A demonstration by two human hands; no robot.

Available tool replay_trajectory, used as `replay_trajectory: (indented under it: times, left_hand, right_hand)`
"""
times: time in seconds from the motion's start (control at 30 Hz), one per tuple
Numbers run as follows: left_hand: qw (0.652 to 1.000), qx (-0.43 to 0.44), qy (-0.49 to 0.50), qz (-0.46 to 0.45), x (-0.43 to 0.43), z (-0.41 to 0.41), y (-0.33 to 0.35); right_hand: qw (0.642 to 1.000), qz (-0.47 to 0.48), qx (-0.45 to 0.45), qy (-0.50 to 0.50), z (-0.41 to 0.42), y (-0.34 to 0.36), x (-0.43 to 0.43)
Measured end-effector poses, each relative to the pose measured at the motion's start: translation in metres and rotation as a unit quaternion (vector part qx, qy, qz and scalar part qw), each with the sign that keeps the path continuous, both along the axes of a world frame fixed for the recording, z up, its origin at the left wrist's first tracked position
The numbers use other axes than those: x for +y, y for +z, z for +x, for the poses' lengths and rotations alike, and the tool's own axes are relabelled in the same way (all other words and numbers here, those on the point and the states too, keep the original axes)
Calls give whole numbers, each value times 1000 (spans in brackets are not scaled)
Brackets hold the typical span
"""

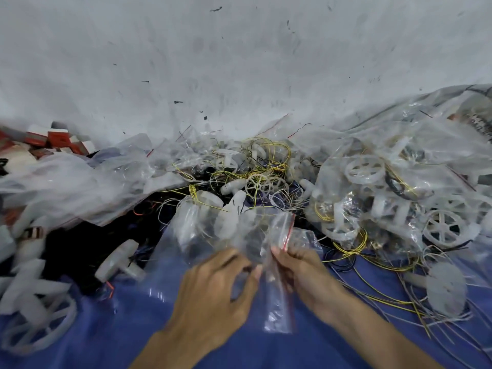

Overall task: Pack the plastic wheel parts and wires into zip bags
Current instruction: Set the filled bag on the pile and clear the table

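Head view, from the fingers outward. At the right hand (300, 265), thumb and forefinger pinched tight on the red seal strip (289, 230) at the edge of a small clear zip bag (266, 235), other fingers loosely curled beneath. At the left hand (213, 286), fingers (239, 262) curled round the bulging body of what looks like the same bag, directly across from the right fingers. Held so most likely to steady the load while pressing the mouth shut, or to spread it for more; too blurred to tell which. Kept raised off the blue cloth (226, 350), probably to let the contents settle downward. Inside the plastic just beyond the left fingers, pale shapes resembling plastic wheel parts (226, 225). Hanging between the 2 hands, a flat, empty-looking spare bag (279, 310); unclear which fingers hold it. Farther beyond both hands, a loose tangle of yellow and white wires (266, 161) mixed with unpacked white wheels (255, 186), near enough for the next fill. Well to the right of the right fingers, a large clear sack (399, 145) heaped with filled bags. Left of the left fingers, 1 loose wheel on an axle (117, 259); far beyond it, red and white boxes (57, 138).
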State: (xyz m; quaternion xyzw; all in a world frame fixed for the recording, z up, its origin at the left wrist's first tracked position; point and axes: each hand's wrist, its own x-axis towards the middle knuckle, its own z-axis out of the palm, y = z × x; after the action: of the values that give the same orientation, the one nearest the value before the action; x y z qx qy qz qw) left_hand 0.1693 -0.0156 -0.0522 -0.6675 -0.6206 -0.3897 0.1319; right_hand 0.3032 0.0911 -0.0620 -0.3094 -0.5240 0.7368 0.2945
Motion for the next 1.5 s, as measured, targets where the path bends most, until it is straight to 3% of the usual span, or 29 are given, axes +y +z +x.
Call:
replay_trajectory:
  times: [0.13, 0.27, 0.4, 0.47, 0.5, 0.57, 0.7, 0.73, 0.83, 0.9, 0.97, 1.07, 1.1, 1.3, 1.33, 1.37, 1.43, 1.5]
  left_hand:
    - [998, 23, -13, -49, -8, 10, -19]
    - [997, 8, -27, -76, -7, 13, -27]
    - [983, -142, -18, -115, -2, 3, -32]
    - [976, -197, -15, -88, 1, -9, -33]
    - [973, -224, -4, -58, 1, -16, -33]
    - [965, -262, 25, -7, 3, -27, -33]
    - [971, -237, 10, -7, 5, -23, -41]
    - [977, -211, 11, -14, 6, -21, -44]
    - [984, -174, 10, -28, 5, -21, -48]
    - [986, -165, 9, -35, 5, -22, -50]
    - [986, -160, 5, -45, 5, -21, -54]
    - [986, -161, 5, -46, 5, -21, -57]
    - [986, -161, 6, -47, 5, -21, -58]
    - [980, -185, 14, -73, 4, -22, -61]
    - [978, -194, 11, -75, 5, -22, -61]
    - [977, -200, 8, -78, 5, -22, -61]
    - [976, -203, 4, -80, 5, -22, -60]
    - [975, -207, -5, -80, 4, -22, -57]
  right_hand:
    - [987, 61, -109, 101, 14, -12, -8]
    - [974, 119, -125, 149, 6, -13, -18]
    - [973, 163, -112, 120, -4, -8, -20]
    - [973, 192, -98, 86, -6, -6, -9]
    - [960, 240, -132, 52, -5, -7, 2]
    - [902, 346, -258, 11, -1, -7, 26]
    - [826, 383, -360, 202, -4, 11, 46]
    - [811, 409, -365, 205, -11, 20, 47]
    - [821, 494, -286, 23, -45, 47, 56]
    - [784, 568, -247, -38, -73, 54, 58]
    - [725, 609, -320, 32, -102, 48, 58]
    - [588, 608, -524, 102, -129, 31, 54]
    - [579, 596, -550, 90, -134, 27, 53]
    - [624, 587, -516, 29, -126, 22, 54]
    - [645, 582, -494, 24, -122, 25, 56]
    - [689, 571, -447, 7, -117, 29, 58]
    - [813, 511, -269, -70, -108, 41, 60]
    - [890, 414, -102, -162, -100, 51, 63]
